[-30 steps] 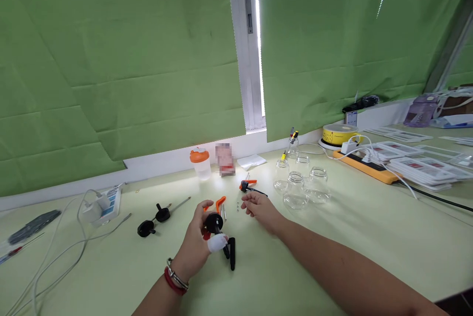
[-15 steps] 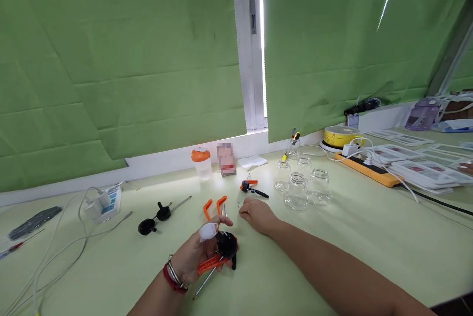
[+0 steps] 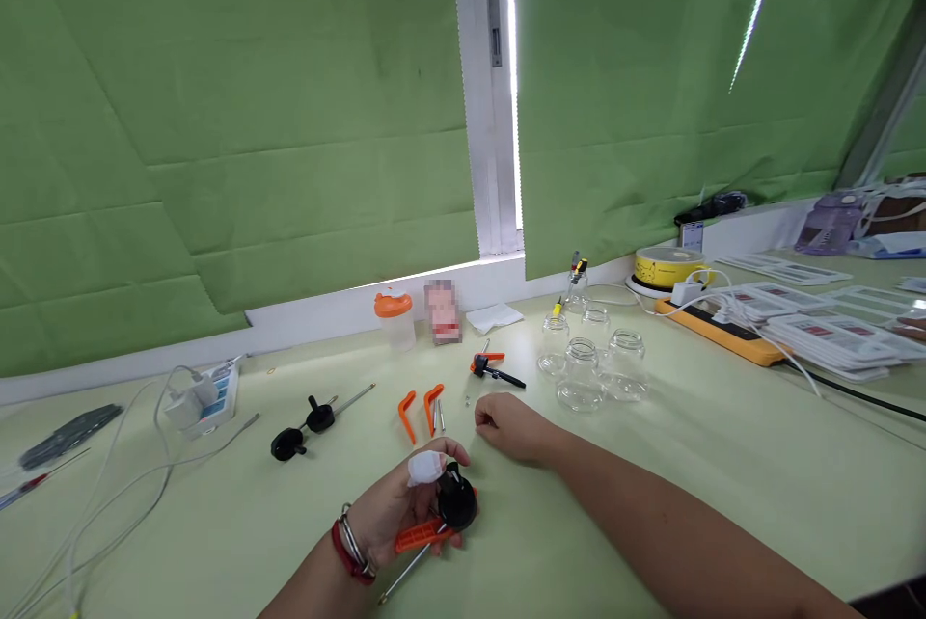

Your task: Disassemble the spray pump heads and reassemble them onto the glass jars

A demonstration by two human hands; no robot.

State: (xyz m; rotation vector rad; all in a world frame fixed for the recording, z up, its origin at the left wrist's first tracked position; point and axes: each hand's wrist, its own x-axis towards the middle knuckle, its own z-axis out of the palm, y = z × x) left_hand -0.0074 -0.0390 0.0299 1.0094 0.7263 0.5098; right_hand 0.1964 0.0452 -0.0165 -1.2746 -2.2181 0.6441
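My left hand (image 3: 420, 501), with a white covering on one fingertip, holds a black pump head (image 3: 458, 501) fitted with an orange lever (image 3: 421, 534). A thin metal tube (image 3: 405, 575) slants down from it toward me. My right hand (image 3: 510, 426) rests on the table with its fingers curled in; whatever they may hold is hidden. Tiny clear pieces (image 3: 468, 401) lie just left of its knuckles. Two loose orange levers (image 3: 432, 397) and small metal pins (image 3: 441, 417) are beyond my left hand. Farther back sits another black pump head with an orange lever (image 3: 481, 365).
Several clear glass jars (image 3: 581, 378) stand right of centre. Black pump parts (image 3: 319, 415) lie left. At the back are an orange-lidded cup (image 3: 394, 322) and white paper (image 3: 495, 317). An orange power strip (image 3: 723, 332) and stacked cards (image 3: 846, 339) are at right; white cables (image 3: 160, 474) cross the left.
My left hand has shifted slightly right and toward me with the pump head, uncovering the metal pins. My right hand has drawn back a little to the right from the tiny clear pieces.
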